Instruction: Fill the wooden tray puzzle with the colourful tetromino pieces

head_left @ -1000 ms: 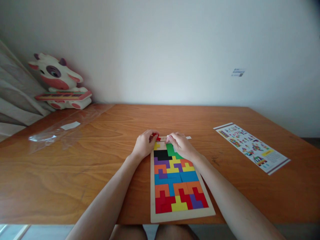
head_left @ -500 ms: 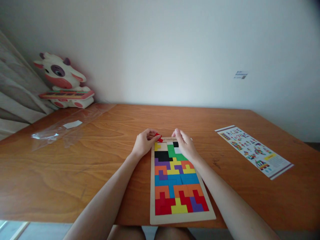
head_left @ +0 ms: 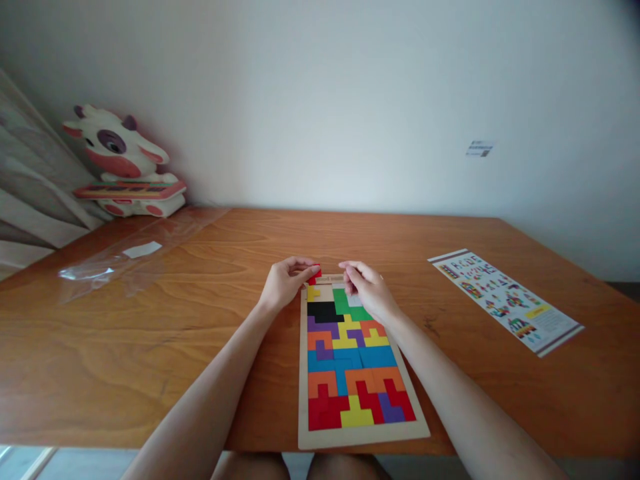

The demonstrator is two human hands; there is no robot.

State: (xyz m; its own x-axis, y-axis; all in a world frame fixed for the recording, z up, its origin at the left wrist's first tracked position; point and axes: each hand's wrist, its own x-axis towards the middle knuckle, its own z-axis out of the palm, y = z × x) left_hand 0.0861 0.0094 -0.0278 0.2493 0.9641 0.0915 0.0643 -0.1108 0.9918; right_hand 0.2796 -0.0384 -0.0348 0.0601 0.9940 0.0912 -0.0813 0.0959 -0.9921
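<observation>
A wooden block-puzzle board (head_left: 303, 387) lies lengthwise in front of me, mostly filled with coloured pieces. My left hand (head_left: 286, 285) is closed at its far left corner, pinching a red puzzle piece (head_left: 315, 272) between thumb and fingers. Just below that piece sits a yellow piece (head_left: 313, 293), with bare tray beside it. Over the far right corner is my right hand (head_left: 366, 287), its fingers curled together; whether they hold anything is hidden. Near its fingers lies a green piece (head_left: 345, 303), and a black piece (head_left: 323, 311) is set at the left side.
A printed pattern sheet (head_left: 505, 300) lies on the wooden table (head_left: 225, 267) to the right. On the left are a clear plastic bag (head_left: 110, 267) with a white label and a cow-shaped toy keyboard (head_left: 127, 163). A wall (head_left: 320, 120) rises behind the table.
The red piece has turned in my left fingers. My right hand has shifted slightly left and its fingers have curled, covering the black piece seen near the far right corner.
</observation>
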